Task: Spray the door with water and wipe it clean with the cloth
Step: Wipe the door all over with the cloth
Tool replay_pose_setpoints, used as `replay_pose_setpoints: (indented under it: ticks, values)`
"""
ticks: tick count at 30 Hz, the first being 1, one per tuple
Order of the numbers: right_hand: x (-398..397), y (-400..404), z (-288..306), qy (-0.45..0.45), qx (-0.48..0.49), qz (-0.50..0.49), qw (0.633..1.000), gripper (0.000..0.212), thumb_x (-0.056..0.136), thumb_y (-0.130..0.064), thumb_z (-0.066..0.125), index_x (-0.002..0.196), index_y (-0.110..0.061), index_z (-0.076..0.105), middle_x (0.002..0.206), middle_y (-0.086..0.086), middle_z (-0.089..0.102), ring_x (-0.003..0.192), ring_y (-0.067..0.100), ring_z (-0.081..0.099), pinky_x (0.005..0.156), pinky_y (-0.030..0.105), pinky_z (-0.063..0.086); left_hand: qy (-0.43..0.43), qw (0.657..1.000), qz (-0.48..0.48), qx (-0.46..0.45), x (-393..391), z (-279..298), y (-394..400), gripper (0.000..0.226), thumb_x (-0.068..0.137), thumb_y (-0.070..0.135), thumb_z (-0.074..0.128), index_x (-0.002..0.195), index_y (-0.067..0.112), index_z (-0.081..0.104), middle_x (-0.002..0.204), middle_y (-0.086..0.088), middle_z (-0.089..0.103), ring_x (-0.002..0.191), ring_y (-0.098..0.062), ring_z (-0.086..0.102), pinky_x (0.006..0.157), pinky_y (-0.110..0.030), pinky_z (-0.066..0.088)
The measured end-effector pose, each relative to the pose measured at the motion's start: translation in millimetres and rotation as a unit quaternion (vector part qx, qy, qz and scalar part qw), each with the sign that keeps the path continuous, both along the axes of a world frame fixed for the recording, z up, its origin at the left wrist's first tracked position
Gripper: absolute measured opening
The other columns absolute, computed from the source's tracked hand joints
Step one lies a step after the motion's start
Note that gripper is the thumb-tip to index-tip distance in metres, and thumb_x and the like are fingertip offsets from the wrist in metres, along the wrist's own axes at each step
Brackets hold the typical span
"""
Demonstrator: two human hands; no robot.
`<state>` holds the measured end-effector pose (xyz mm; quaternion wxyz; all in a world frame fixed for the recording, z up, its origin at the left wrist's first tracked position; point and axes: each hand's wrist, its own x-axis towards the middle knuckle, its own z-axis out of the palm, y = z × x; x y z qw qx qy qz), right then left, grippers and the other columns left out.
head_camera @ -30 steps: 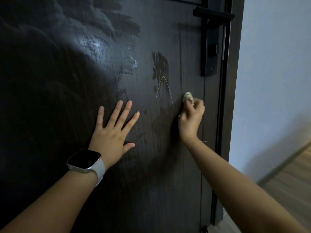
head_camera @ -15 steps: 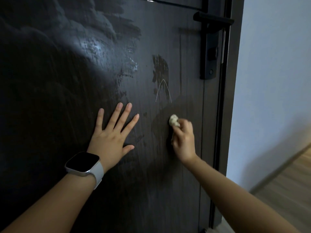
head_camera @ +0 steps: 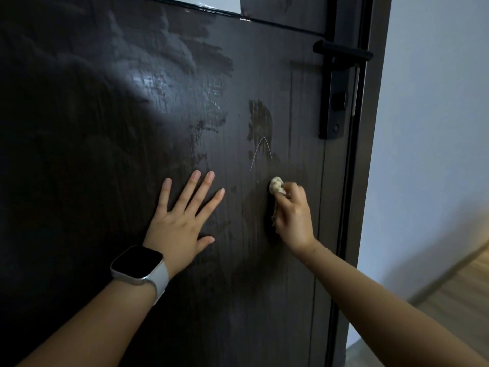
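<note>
Nearest to us, our two bare forearms reached up from the bottom of the view toward the dark door [head_camera: 79,181]. On our left wrist sat a smartwatch [head_camera: 137,263] with a black screen and a pale strap. Just beyond it, our left hand [head_camera: 180,223] lay flat against the door panel, palm down, fingers straight and spread wide, the thumb angled out to the right; it held nothing.

To its right and a little higher, our right hand [head_camera: 292,215] was curled into a loose fist against the door. It gripped the cloth [head_camera: 277,185], a small, pale, crumpled wad that poked out from the top of the fingers and touched the wood. How much more of the cloth was bunched inside the palm we could not tell.

Just above the cloth, a thin pale scratch [head_camera: 260,152] shaped like an upturned V marked the surface, crossing a darker wet patch [head_camera: 260,123]. Further up and to the left, broad wiped streaks and a shiny damp sheen [head_camera: 158,83] spread over the panel, catching the light.

Farther still, on the door's right edge, a black lever handle [head_camera: 341,53] stuck out above a long black lock plate [head_camera: 333,109]. Beyond the door's edge stood a pale wall [head_camera: 436,102], with a strip of light wooden floor [head_camera: 465,284] at the lower right. At the very top, a pale panel [head_camera: 206,1] showed along the upper edge.
</note>
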<state>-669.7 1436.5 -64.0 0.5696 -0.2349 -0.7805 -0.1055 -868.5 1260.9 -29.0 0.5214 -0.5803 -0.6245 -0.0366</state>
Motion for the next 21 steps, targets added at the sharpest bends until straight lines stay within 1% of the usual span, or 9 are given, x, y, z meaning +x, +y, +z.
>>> replay_pose_setpoints:
  ticks: [3, 6, 9, 11, 13, 15, 16, 17, 21]
  values:
    - [-10, -5, 36, 0.052, 0.005, 0.022, 0.998, 0.015, 0.093, -0.010, 0.060, 0.103, -0.002, 0.068, 0.105, 0.010, 0.053, 0.095, 0.019, 0.046, 0.079, 0.026, 0.044, -0.004, 1.000, 0.001, 0.002, 0, 0, 0, 0.114, 0.066, 0.060, 0.078, 0.154, 0.022, 0.015, 0.165, -0.011, 0.006, 0.152, -0.032, 0.008, 0.118, -0.061, -0.003]
    - [-22, -8, 60, 0.166, -0.036, 0.080, 0.982, 0.017, 0.095, -0.021, 0.063, 0.094, -0.007, 0.073, 0.097, 0.005, 0.054, 0.091, 0.018, 0.051, 0.080, 0.021, 0.042, -0.005, 1.000, -0.003, 0.002, 0, 0, 1, 0.115, 0.066, 0.059, 0.078, 0.154, 0.022, 0.015, 0.165, -0.010, 0.005, 0.152, -0.031, 0.007, 0.118, -0.061, -0.003]
    - [-33, -6, 79, 0.349, -0.120, 0.180, 0.912, 0.009, 0.090, -0.015, 0.070, 0.090, -0.007, 0.074, 0.089, -0.001, 0.055, 0.084, 0.011, 0.057, 0.078, 0.026, 0.050, 0.000, 1.000, 0.004, 0.002, 0, 0, 1, 0.114, 0.068, 0.062, 0.076, 0.155, 0.022, 0.013, 0.165, -0.010, 0.003, 0.152, -0.031, 0.005, 0.118, -0.061, -0.004]
    - [-43, -12, 84, 0.430, -0.164, 0.208, 0.863, 0.007, 0.087, -0.010, 0.072, 0.092, -0.006, 0.074, 0.090, -0.002, 0.055, 0.083, 0.002, 0.058, 0.080, 0.022, 0.052, 0.001, 1.000, 0.005, 0.003, 0, -1, 1, 0.114, 0.068, 0.062, 0.075, 0.155, 0.022, 0.013, 0.165, -0.011, 0.004, 0.152, -0.031, 0.005, 0.118, -0.061, -0.003]
    - [-52, -23, 78, 0.399, -0.137, 0.206, 0.883, 0.006, 0.087, -0.006, 0.071, 0.092, -0.004, 0.072, 0.092, -0.002, 0.056, 0.085, 0.004, 0.059, 0.080, 0.021, 0.051, 0.000, 1.000, 0.004, 0.003, 0, -1, 1, 0.114, 0.068, 0.062, 0.076, 0.155, 0.021, 0.014, 0.165, -0.011, 0.005, 0.152, -0.031, 0.006, 0.118, -0.061, -0.002]
    - [-50, -28, 68, 0.285, -0.055, 0.192, 0.938, 0.003, 0.087, -0.002, 0.070, 0.090, -0.003, 0.071, 0.092, 0.000, 0.055, 0.085, 0.011, 0.058, 0.078, 0.020, 0.049, 0.001, 1.000, 0.009, 0.000, 0, -1, 0, 0.114, 0.068, 0.063, 0.075, 0.155, 0.022, 0.013, 0.166, -0.011, 0.004, 0.152, -0.031, 0.005, 0.118, -0.061, -0.003]
    - [-44, -22, 69, 0.235, -0.014, 0.176, 0.956, 0.003, 0.086, -0.001, 0.070, 0.088, -0.002, 0.071, 0.092, 0.001, 0.054, 0.084, 0.013, 0.057, 0.077, 0.019, 0.048, 0.000, 1.000, 0.011, -0.001, 0, -1, 0, 0.114, 0.068, 0.063, 0.075, 0.156, 0.022, 0.013, 0.166, -0.011, 0.003, 0.152, -0.031, 0.005, 0.118, -0.061, -0.004]
    - [-37, -13, 77, 0.225, 0.001, 0.164, 0.960, 0.003, 0.086, -0.001, 0.070, 0.088, -0.002, 0.070, 0.091, 0.000, 0.054, 0.084, 0.012, 0.056, 0.076, 0.017, 0.046, 0.000, 1.000, 0.012, -0.002, -1, -1, 0, 0.114, 0.068, 0.063, 0.075, 0.156, 0.022, 0.014, 0.166, -0.011, 0.003, 0.152, -0.031, 0.005, 0.118, -0.061, -0.004]
    - [-25, 11, 113, 0.395, -0.095, 0.156, 0.900, 0.004, 0.087, -0.005, 0.068, 0.090, -0.002, 0.070, 0.092, -0.001, 0.052, 0.083, -0.004, 0.053, 0.077, 0.014, 0.045, -0.003, 1.000, 0.010, -0.005, -1, -1, 0, 0.113, 0.069, 0.063, 0.075, 0.156, 0.021, 0.016, 0.166, -0.011, 0.003, 0.152, -0.031, 0.005, 0.119, -0.061, -0.004]
